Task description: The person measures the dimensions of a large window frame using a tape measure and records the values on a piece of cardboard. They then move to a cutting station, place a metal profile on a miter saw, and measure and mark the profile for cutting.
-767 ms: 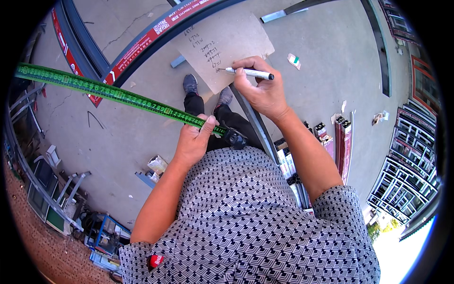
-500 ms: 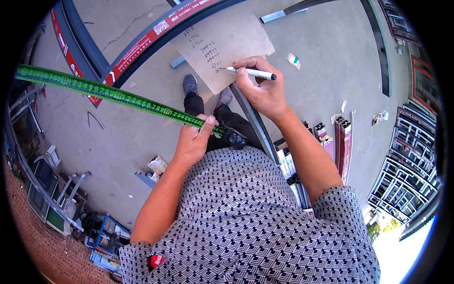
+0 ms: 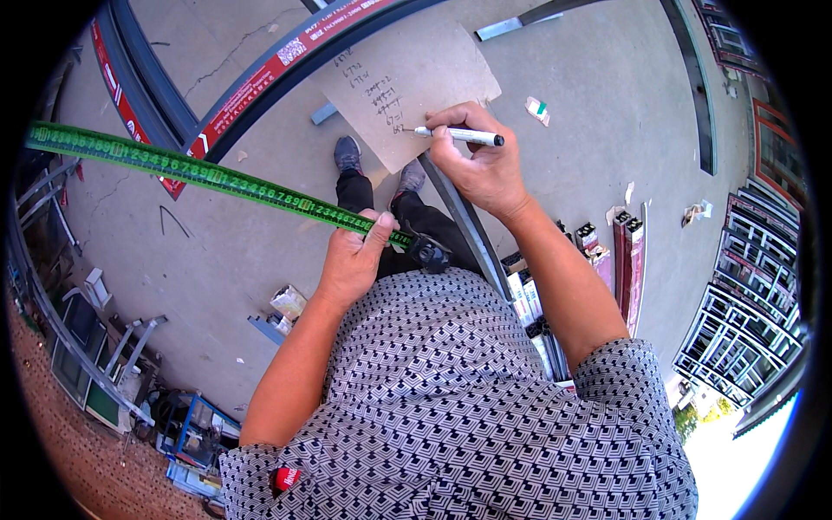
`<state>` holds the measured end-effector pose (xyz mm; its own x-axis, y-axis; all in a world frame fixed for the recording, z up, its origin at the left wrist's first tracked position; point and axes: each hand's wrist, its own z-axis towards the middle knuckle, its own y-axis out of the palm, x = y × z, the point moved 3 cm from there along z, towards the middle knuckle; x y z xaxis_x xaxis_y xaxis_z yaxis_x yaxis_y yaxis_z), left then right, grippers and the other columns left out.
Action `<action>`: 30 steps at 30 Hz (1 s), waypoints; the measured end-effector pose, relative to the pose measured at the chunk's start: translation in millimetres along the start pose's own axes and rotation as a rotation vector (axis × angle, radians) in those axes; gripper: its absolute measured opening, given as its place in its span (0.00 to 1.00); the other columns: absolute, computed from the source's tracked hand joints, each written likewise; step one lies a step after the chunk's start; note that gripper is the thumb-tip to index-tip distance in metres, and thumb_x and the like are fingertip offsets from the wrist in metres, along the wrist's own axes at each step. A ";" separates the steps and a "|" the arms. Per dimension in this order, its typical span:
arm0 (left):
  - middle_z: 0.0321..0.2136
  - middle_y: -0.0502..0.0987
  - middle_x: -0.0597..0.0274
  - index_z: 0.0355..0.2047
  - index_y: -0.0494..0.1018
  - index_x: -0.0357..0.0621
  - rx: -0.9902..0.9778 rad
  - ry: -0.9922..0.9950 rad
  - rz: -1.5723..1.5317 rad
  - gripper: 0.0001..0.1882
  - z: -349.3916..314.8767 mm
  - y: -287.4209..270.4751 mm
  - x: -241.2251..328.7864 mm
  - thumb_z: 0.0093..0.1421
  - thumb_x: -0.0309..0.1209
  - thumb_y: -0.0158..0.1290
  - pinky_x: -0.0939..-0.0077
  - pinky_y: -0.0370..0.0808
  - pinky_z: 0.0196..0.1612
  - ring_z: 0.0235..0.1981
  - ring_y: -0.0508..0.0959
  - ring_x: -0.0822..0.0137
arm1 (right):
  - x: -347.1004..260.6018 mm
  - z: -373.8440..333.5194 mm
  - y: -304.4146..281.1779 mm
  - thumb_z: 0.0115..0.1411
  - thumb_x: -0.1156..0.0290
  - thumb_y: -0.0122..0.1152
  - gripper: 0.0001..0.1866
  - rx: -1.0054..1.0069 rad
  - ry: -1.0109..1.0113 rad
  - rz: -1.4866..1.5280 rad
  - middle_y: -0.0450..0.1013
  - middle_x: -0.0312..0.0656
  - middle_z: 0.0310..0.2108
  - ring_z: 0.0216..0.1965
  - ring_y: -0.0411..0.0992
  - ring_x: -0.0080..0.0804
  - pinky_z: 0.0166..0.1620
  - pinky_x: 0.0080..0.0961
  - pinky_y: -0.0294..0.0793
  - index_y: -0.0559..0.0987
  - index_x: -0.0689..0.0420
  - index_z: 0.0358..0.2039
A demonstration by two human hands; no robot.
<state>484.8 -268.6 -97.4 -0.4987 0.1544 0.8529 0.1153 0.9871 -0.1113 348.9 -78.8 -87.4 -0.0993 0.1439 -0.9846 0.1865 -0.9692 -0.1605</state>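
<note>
A long green measuring tape blade [image 3: 186,170] stretches from the far left to your left hand [image 3: 353,260], whose fingers are curled shut around it, thumb pressed on top. Your right hand [image 3: 478,169] grips a white marker pen [image 3: 458,135] tightly, its tip touching the brown cardboard sheet [image 3: 407,82] with handwritten figures, lying on the grey concrete floor [image 3: 589,95].

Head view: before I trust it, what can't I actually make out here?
- Green tape measure: its far end runs off the left rim; its case is mostly covered by the left hand.
- Cardboard sheet: the handwriting is too small to make out; the right hand with the marker covers its lower corner.
- Feet: partly hidden by the tape and sheet.
</note>
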 end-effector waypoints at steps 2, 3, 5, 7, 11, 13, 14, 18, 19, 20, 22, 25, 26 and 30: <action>0.28 0.74 0.64 0.35 0.80 0.35 0.002 0.001 0.005 0.23 0.4 -1.1 -1.9 0.75 0.45 0.52 0.74 0.70 0.37 0.30 0.73 0.72 | -1.3 0.8 0.0 0.61 0.78 0.64 0.03 0.002 0.001 -0.009 0.79 0.35 0.29 0.31 0.75 0.16 0.35 0.20 0.74 0.82 0.60 0.36; 0.28 0.74 0.64 0.35 0.80 0.34 0.001 -0.003 0.002 0.24 0.6 -1.0 -2.4 0.75 0.46 0.52 0.74 0.70 0.36 0.30 0.73 0.72 | -1.7 1.0 0.2 0.61 0.78 0.64 0.03 0.003 0.002 -0.014 0.78 0.35 0.29 0.31 0.75 0.17 0.36 0.19 0.74 0.82 0.60 0.36; 0.28 0.74 0.64 0.35 0.80 0.34 0.000 -0.010 -0.002 0.24 0.9 -0.7 -3.2 0.75 0.46 0.52 0.74 0.70 0.36 0.30 0.73 0.72 | -1.9 0.7 -0.4 0.61 0.78 0.64 0.03 0.039 -0.005 -0.016 0.78 0.35 0.29 0.31 0.74 0.17 0.36 0.19 0.74 0.82 0.60 0.36; 0.28 0.74 0.64 0.35 0.80 0.34 -0.001 -0.006 -0.004 0.24 1.1 -0.6 -1.9 0.75 0.46 0.52 0.75 0.70 0.36 0.30 0.73 0.72 | -0.7 0.2 -1.5 0.61 0.77 0.64 0.03 0.062 0.001 -0.010 0.78 0.36 0.30 0.32 0.74 0.17 0.36 0.20 0.74 0.82 0.60 0.37; 0.28 0.74 0.64 0.35 0.80 0.34 0.001 -0.013 -0.002 0.24 1.5 -0.6 -1.8 0.75 0.46 0.52 0.75 0.70 0.36 0.30 0.73 0.72 | 0.4 0.1 -3.1 0.61 0.77 0.65 0.04 0.063 -0.008 -0.026 0.78 0.36 0.30 0.32 0.75 0.17 0.36 0.20 0.74 0.82 0.59 0.37; 0.28 0.74 0.65 0.35 0.80 0.34 0.007 -0.010 0.005 0.24 1.4 -0.3 -2.8 0.75 0.46 0.52 0.75 0.70 0.36 0.30 0.73 0.73 | -1.5 0.7 -3.0 0.61 0.77 0.65 0.04 0.054 -0.017 -0.042 0.79 0.36 0.30 0.31 0.75 0.17 0.35 0.20 0.75 0.82 0.59 0.37; 0.28 0.74 0.65 0.35 0.80 0.34 0.010 -0.009 0.008 0.24 1.5 -0.1 -3.2 0.75 0.46 0.52 0.75 0.70 0.36 0.30 0.73 0.73 | -2.7 0.6 -2.3 0.61 0.77 0.65 0.04 0.050 -0.012 -0.042 0.79 0.36 0.29 0.31 0.75 0.17 0.35 0.20 0.75 0.82 0.59 0.37; 0.28 0.74 0.65 0.36 0.81 0.35 -0.002 -0.009 0.004 0.23 2.1 -1.1 -3.8 0.75 0.46 0.52 0.76 0.69 0.35 0.30 0.73 0.74 | -2.2 1.2 0.2 0.61 0.77 0.65 0.04 0.057 -0.025 -0.084 0.80 0.35 0.28 0.30 0.76 0.17 0.34 0.19 0.75 0.82 0.59 0.36; 0.27 0.74 0.66 0.36 0.81 0.35 -0.001 -0.004 0.003 0.23 2.3 -0.8 -3.3 0.75 0.45 0.52 0.76 0.69 0.35 0.30 0.72 0.74 | -1.5 1.2 -0.3 0.61 0.77 0.65 0.04 0.058 -0.020 -0.079 0.80 0.35 0.28 0.30 0.76 0.17 0.34 0.19 0.75 0.82 0.59 0.36; 0.27 0.74 0.66 0.36 0.81 0.35 0.001 0.001 0.002 0.23 2.4 -0.5 -3.0 0.75 0.45 0.52 0.76 0.69 0.35 0.30 0.72 0.74 | -0.8 1.0 -0.9 0.61 0.77 0.65 0.04 0.059 -0.014 -0.074 0.80 0.35 0.28 0.30 0.76 0.17 0.34 0.20 0.75 0.82 0.59 0.36; 0.28 0.74 0.66 0.36 0.81 0.35 -0.007 -0.010 0.010 0.23 2.0 -1.4 -3.0 0.75 0.45 0.52 0.76 0.69 0.35 0.30 0.72 0.74 | -0.9 1.1 -1.5 0.61 0.77 0.65 0.04 0.051 -0.008 -0.063 0.80 0.36 0.28 0.30 0.76 0.17 0.35 0.20 0.76 0.82 0.59 0.36; 0.27 0.74 0.66 0.36 0.81 0.35 -0.009 0.000 0.010 0.23 2.7 -1.9 -2.5 0.75 0.45 0.52 0.76 0.69 0.35 0.30 0.72 0.74 | -3.1 1.8 -1.3 0.61 0.77 0.65 0.04 0.032 -0.008 -0.056 0.80 0.36 0.28 0.30 0.76 0.18 0.34 0.20 0.76 0.82 0.60 0.36; 0.27 0.75 0.66 0.36 0.81 0.36 -0.008 0.007 0.007 0.23 2.9 -1.5 -2.5 0.75 0.45 0.52 0.77 0.69 0.35 0.30 0.72 0.74 | -3.3 2.2 -1.1 0.61 0.77 0.64 0.04 0.032 -0.012 -0.061 0.79 0.36 0.28 0.30 0.76 0.18 0.35 0.21 0.76 0.82 0.60 0.36; 0.26 0.75 0.67 0.36 0.81 0.36 -0.008 -0.002 -0.009 0.23 3.8 -0.9 -2.9 0.75 0.45 0.52 0.76 0.69 0.35 0.30 0.72 0.74 | -1.2 2.4 -1.2 0.61 0.77 0.64 0.04 0.059 -0.015 -0.047 0.79 0.36 0.28 0.30 0.76 0.18 0.35 0.21 0.76 0.82 0.60 0.37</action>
<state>482.9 -269.8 -101.7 -0.5011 0.1461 0.8530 0.1175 0.9880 -0.1002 346.4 -78.3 -85.8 -0.1211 0.1868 -0.9749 0.1230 -0.9717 -0.2015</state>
